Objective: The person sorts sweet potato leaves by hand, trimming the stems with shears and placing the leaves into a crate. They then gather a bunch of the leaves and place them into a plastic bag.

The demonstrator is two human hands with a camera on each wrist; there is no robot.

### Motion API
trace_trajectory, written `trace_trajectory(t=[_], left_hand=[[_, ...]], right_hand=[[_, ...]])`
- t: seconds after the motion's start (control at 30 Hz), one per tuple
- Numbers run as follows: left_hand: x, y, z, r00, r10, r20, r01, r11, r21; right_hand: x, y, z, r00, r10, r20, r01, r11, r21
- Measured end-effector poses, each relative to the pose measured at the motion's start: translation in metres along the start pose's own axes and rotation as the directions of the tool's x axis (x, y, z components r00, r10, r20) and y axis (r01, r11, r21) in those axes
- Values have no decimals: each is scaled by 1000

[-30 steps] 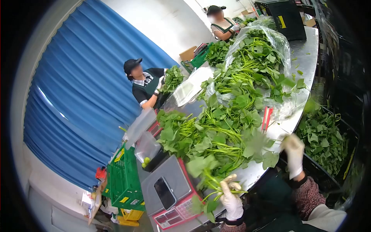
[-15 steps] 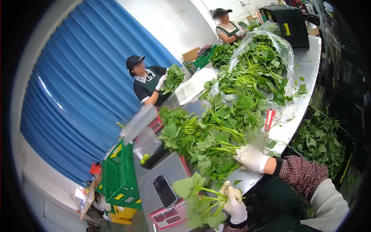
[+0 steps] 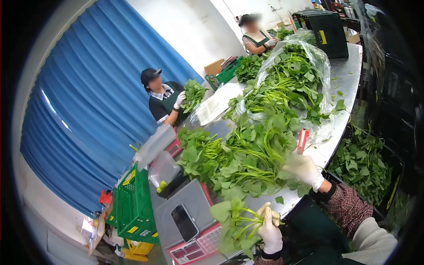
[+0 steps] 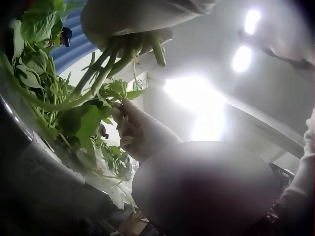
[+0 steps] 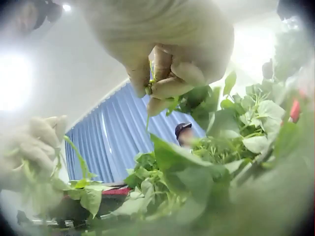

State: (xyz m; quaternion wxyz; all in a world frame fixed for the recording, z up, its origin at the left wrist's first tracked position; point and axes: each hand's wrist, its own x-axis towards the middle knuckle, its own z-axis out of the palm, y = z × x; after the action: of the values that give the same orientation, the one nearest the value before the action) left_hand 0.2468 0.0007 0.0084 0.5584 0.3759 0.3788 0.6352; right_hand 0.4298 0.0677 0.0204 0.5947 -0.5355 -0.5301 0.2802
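A silvery metal table (image 3: pixel 346 79) sweeps from the top right of the frame to the lower centre, bearing a long heap of green leafy stems (image 3: pixel 260 145). A red-and-grey weighing scale (image 3: pixel 194 194) stands lower left of centre. The small bunch of heart-leaved green stems (image 3: pixel 234 221) is at the lower centre, beside the scale, in the white-gloved left hand (image 3: pixel 269 227), whose thumb and fingers close round the stems. The white-gloved right hand (image 3: pixel 304 171), blurred right of centre, is at the heap's near edge; the right wrist view shows its thumb and fingers pinching a thin green stem (image 5: pixel 149 90).

To gather well, I would hold the bunch low on its stems, firm but not crushing, lay each new stem parallel with leaves the same way, and level the cut ends.

The bunch's long axis runs roughly across the frame, nearly level: leaves fan out left, toward the scale, and cut ends point right, past the glove. Which way the pinched stem's leafy end points, I cannot tell.
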Motion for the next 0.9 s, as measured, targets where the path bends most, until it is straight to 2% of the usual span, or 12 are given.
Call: trace_trajectory(t=[0.07,0.13,0.23,0.3,0.4,0.47,0.6,0.67,0.7,0.77,0.87,0.9], left_hand=[[9,-8,0,997,-53,51,56,997,-62],[17,-9,7,985,-163,61,168,981,-99],[27,-9,19,980,-183,73,191,973,-129],[29,-9,21,981,-139,132,158,976,-150],[33,-20,10,978,-188,86,193,979,-60],[33,-22,10,986,-163,33,165,985,-50],[28,-25,8,981,-189,-36,187,981,-60],[28,-26,8,989,-143,-42,141,989,-31],[28,-25,8,989,-142,-42,141,990,-29],[28,-22,9,964,-262,-36,259,963,-69],[31,-19,13,949,-316,10,314,936,-159],[29,-18,14,943,-332,22,331,932,-146]], right_hand=[[-13,9,-2,989,148,16,-149,985,82],[-26,17,-1,997,62,-39,-58,993,99],[-45,12,2,961,-266,-70,249,949,-191],[-55,8,3,891,-454,13,406,783,-471],[-66,0,3,822,-552,139,507,600,-618],[-70,-2,3,824,-537,179,510,567,-647],[-70,-5,2,843,-466,270,528,621,-580],[-71,4,3,901,-403,162,435,828,-353],[-73,8,5,901,-403,162,434,829,-352],[-76,13,7,971,-238,33,240,966,-96],[-77,17,4,988,-148,-53,152,985,86],[-79,17,2,997,-5,-74,21,978,208]])
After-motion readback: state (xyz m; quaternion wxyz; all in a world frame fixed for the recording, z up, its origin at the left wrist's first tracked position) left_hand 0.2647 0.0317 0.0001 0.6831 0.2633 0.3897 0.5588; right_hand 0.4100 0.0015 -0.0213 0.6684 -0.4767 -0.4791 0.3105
